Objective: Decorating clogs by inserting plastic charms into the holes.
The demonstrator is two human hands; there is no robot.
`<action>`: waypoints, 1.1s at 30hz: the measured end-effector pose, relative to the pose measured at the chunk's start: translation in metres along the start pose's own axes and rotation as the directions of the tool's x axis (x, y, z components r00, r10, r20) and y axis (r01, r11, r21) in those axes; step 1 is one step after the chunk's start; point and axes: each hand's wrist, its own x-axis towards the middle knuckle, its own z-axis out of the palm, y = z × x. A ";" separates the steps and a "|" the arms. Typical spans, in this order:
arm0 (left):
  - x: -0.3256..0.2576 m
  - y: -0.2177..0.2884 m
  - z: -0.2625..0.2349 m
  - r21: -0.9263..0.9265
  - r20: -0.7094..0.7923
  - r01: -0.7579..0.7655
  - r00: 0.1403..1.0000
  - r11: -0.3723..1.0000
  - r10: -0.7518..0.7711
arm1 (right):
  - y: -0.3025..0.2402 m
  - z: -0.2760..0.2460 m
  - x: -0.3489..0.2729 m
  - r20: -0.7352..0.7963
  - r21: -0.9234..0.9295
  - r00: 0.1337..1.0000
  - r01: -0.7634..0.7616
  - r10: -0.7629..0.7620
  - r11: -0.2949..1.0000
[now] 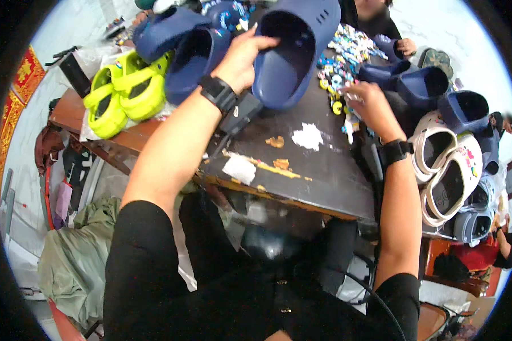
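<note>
My left hand (243, 57) grips a navy blue foam clog (283, 77) by its side, the thumb reaching inside the opening. The clog is tilted up above the dark table, its footbed turned toward me. At the near end of a pile of small colourful shoe charms (352, 46), my right hand (374, 108) has its fingers pinched together. Something small and pale shows at those fingertips; its kind is too small to tell. Under my left wrist lies a dark, flat object (242, 115), partly hidden.
Lime green clogs (109, 108) and more navy clogs (190, 62) stand at the left. White clogs (458, 176) and other navy clogs (421, 85) line the right. Paper scraps (307, 136) lie on the worn table (279, 159). Another person's hand (405, 46) touches a clog across the table.
</note>
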 end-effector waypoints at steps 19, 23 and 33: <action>-0.008 -0.001 0.012 0.136 -0.022 -0.011 1.000 0.991 0.015 | -0.001 -0.021 0.003 -0.443 0.288 0.787 -0.329 0.429 0.900; 0.000 0.004 0.006 0.132 0.038 -0.092 0.995 0.987 0.088 | 0.012 -0.025 0.007 -0.355 0.693 0.737 -0.206 0.576 0.691; -0.001 0.006 0.002 0.113 -0.016 -0.134 0.990 0.985 0.137 | 0.011 -0.037 0.003 -0.260 0.690 0.720 -0.327 0.643 0.645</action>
